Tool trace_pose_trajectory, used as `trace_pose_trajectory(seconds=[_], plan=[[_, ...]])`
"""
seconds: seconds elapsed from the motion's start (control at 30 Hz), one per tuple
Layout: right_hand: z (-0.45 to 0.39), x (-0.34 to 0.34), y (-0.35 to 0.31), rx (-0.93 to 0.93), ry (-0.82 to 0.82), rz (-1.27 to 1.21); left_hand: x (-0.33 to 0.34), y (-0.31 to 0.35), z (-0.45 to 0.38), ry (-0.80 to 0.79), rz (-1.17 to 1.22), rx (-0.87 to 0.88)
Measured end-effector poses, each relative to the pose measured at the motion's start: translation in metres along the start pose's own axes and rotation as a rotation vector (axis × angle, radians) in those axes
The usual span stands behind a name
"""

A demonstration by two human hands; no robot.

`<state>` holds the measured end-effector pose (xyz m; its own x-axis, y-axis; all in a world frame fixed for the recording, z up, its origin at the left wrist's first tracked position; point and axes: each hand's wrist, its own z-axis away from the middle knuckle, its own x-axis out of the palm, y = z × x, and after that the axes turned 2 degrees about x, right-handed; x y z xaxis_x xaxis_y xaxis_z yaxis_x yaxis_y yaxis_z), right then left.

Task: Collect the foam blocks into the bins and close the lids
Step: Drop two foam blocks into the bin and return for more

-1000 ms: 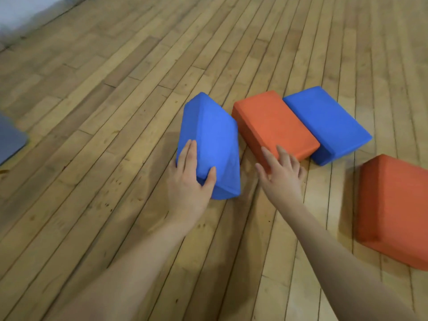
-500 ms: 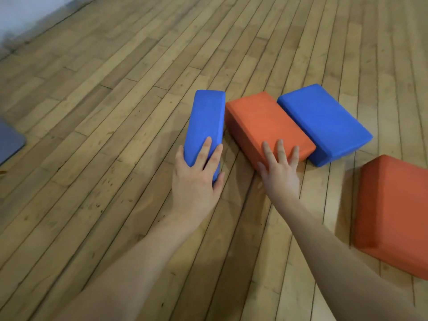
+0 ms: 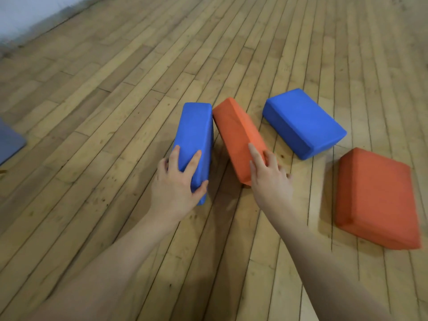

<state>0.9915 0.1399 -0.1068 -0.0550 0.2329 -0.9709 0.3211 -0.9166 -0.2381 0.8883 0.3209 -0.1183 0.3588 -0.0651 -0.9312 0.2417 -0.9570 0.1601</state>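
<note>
- Left hand (image 3: 177, 184) grasps the near end of a blue foam block (image 3: 194, 137) standing on edge mid-floor (image 3: 92, 112).
- Right hand (image 3: 269, 179) grips a tilted orange block (image 3: 238, 135), touching the blue one.
- A second blue block (image 3: 303, 121) and second orange block (image 3: 375, 195) lie flat toward the floor's right edge.

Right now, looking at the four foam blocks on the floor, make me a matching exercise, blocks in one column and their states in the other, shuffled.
Blocks:
1. blue block on the left
2. orange block in the middle
3. blue block farther back
4. orange block on the right

States:
A. lying flat, untouched, nearest the right edge of the view
B. stood on edge, gripped by the left hand
C. lying flat, untouched, beyond the right hand
D. tipped up at a slant, right hand's fingers on it

Pairs: 1-B, 2-D, 3-C, 4-A
</note>
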Motion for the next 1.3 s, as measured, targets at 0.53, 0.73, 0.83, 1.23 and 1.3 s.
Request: trace_pose_trajectory(seconds=[0.53, 0.73, 0.83, 1.23, 1.3], plan=[[0.005, -0.011, -0.059, -0.331, 0.083, -0.047, -0.064, -0.050, 0.008, 0.099, 0.136, -0.077], [0.025, -0.043, -0.177, -0.498, 0.245, -0.262, -0.144, -0.118, 0.029, 0.340, 0.046, -0.125], [0.035, -0.062, -0.249, -0.563, 0.296, -0.346, -0.189, -0.162, 0.043, 0.430, -0.051, -0.181], [0.090, -0.116, -0.532, -0.892, 0.314, -0.642, -0.371, -0.353, 0.113, 0.605, -0.378, -0.318], [0.095, -0.117, -0.577, -0.965, 0.339, -0.691, -0.388, -0.391, 0.124, 0.568, -0.379, -0.338]])
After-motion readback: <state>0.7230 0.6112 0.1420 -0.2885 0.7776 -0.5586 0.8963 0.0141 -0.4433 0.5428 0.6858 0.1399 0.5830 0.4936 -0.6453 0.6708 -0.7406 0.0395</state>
